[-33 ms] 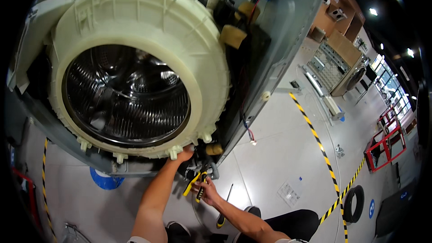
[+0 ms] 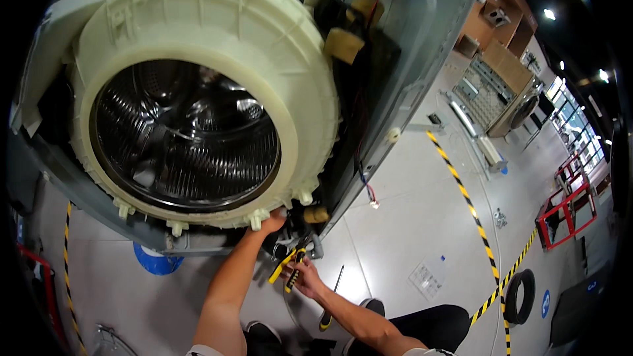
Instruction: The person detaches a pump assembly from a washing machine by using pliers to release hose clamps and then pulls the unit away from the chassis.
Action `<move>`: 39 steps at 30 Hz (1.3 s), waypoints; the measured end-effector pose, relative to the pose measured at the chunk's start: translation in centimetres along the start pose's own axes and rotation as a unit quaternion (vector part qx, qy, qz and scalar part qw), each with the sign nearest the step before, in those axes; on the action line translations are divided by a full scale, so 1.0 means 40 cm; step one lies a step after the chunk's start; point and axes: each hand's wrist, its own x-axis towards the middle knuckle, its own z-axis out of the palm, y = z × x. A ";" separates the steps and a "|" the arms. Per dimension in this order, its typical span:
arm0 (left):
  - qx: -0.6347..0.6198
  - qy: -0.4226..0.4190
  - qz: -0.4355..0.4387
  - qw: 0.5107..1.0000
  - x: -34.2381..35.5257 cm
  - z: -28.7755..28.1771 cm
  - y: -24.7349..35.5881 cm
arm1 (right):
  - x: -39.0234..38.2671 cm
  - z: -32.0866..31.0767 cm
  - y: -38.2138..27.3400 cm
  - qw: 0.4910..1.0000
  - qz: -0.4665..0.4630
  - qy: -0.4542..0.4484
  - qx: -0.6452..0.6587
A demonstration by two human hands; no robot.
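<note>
An opened washing machine stands in front of me, its cream plastic tub (image 2: 198, 33) around a shiny steel drum (image 2: 204, 145). My left hand (image 2: 273, 222) reaches in under the tub's lower right edge. Its fingers are hidden there, beside a tan foam piece (image 2: 316, 215). Just below, my right hand (image 2: 306, 278) is closed on pliers (image 2: 296, 270) with yellow and black handles. The jaws point up toward a black hose end (image 2: 280, 250) and a grey pipe (image 2: 317, 247) at the cabinet's bottom; whether they touch either is unclear.
A screwdriver (image 2: 331, 300) lies on the floor near my feet. Loose wires with a connector (image 2: 374, 203) hang by the grey side panel (image 2: 422, 59). Striped tape (image 2: 461, 191), a black rubber ring (image 2: 521, 296) and a red frame (image 2: 566, 214) are to the right.
The view has shifted very slightly. Both hands stay in place, and the pliers remain in my right hand.
</note>
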 end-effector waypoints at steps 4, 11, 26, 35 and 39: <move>0.026 0.010 -0.008 1.000 -0.009 0.018 -0.007 | -0.007 -0.010 0.035 0.999 0.024 -0.003 0.027; 0.010 0.048 0.030 0.998 -0.006 -0.008 0.027 | -0.039 0.020 0.000 0.996 0.023 0.012 -0.088; -0.003 0.167 0.154 0.974 0.006 0.015 -0.045 | -0.023 0.015 0.012 0.934 -0.113 0.063 -0.333; -0.037 0.056 0.072 0.995 0.004 0.002 -0.028 | -0.034 0.028 -0.019 0.954 -0.087 0.009 -0.286; -0.060 0.070 0.086 0.992 -0.003 0.004 -0.044 | -0.030 0.009 -0.031 0.928 -0.106 0.018 -0.357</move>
